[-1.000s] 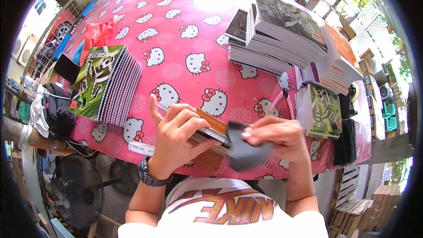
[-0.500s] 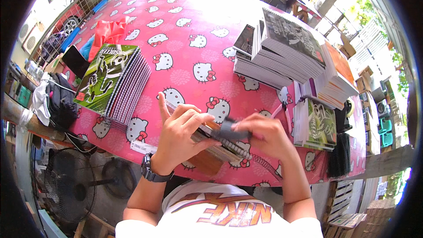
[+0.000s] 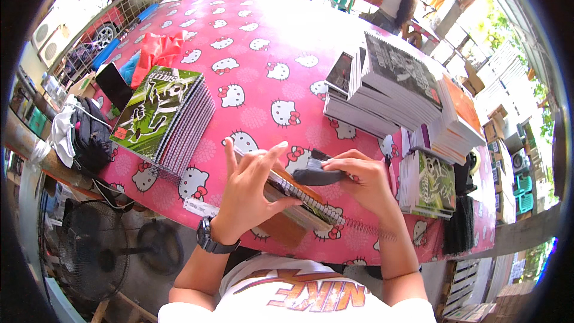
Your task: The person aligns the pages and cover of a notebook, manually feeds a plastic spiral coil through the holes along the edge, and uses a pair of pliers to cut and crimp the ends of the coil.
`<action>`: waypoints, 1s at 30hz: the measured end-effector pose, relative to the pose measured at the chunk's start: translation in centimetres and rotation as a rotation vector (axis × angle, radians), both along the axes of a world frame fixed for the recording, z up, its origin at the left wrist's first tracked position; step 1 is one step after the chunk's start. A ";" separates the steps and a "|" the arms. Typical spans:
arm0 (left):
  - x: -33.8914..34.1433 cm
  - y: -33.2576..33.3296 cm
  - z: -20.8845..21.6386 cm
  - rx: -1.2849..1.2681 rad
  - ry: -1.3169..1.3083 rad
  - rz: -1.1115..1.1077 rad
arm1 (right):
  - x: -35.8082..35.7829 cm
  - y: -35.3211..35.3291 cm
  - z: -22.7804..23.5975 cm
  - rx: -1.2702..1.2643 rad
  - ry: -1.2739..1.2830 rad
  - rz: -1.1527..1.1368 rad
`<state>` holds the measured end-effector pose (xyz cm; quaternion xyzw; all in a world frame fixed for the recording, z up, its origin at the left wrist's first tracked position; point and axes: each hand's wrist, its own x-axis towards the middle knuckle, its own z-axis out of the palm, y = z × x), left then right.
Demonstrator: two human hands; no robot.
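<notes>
My left hand, a dark watch on its wrist, grips a notebook at the table's near edge. Its thumb presses the near side while some fingers stick up. A dark wire coil runs along the notebook's edge, its loose end trailing right under my right forearm. My right hand is closed around a dark grey rounded object, held just above the coiled edge. Exactly what that object is cannot be made out. A brown wooden block lies by the notebook, partly hidden by my left hand.
Spiral-bound green notebooks are stacked at left, beside a phone and red cloth. Unbound stacks and green-covered books stand at right, near black coils. A fan stands below left. Another person sits far back.
The dark grey object in my right hand was motion-blurred and now shows clearly, nearly still above the coil. My left hand keeps its hold. The whole view has shifted slightly.
</notes>
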<state>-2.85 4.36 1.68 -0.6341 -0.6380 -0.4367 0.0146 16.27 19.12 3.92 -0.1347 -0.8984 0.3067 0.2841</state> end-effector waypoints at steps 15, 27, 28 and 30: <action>1.5 1.3 -7.8 0.214 -1.177 -0.168 | 0.3 4.0 -11.1 0.213 -0.278 -0.333; 0.6 1.5 -5.8 0.109 -1.281 -0.370 | 0.9 0.5 -0.5 -0.541 -0.136 0.124; 0.4 1.6 -5.9 0.120 -1.275 -0.374 | 1.1 0.8 0.0 -0.525 -0.105 0.107; 0.1 1.5 -6.4 0.187 -1.144 -0.429 | 0.9 0.5 1.3 -0.643 0.036 0.314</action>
